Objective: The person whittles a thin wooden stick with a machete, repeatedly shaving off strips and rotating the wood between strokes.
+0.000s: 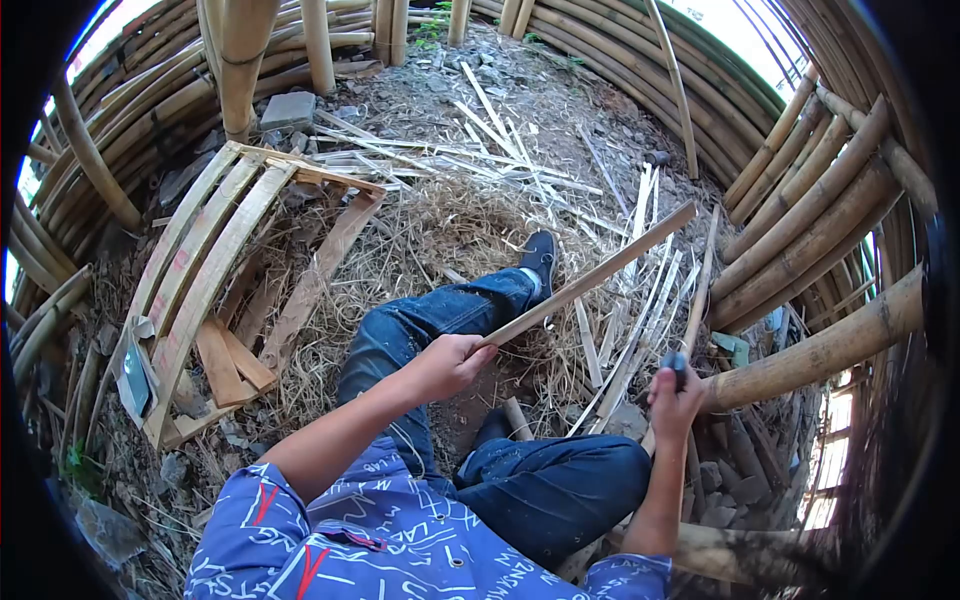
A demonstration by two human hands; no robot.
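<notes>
My left hand (450, 367) is closed round the lower end of a long flat bamboo strip (600, 272), which slants up and to the right past my outstretched leg. On the right, my right hand (675, 396) is closed round a dark handle (678, 366); what is attached to the handle cannot be made out. The hands are well apart, and the strip's far end rises above my right hand without touching it. Split bamboo strips (655, 300) lie on the ground between the strip and my right hand.
A wooden pallet frame (215, 245) leans at the left. Thick bamboo poles (830, 345) stick in from the right, and stacked bamboo (640, 75) curves round the back. Shavings (455, 215) and more strips (490, 125) cover the ground. A grey block (288, 111) sits at the back left.
</notes>
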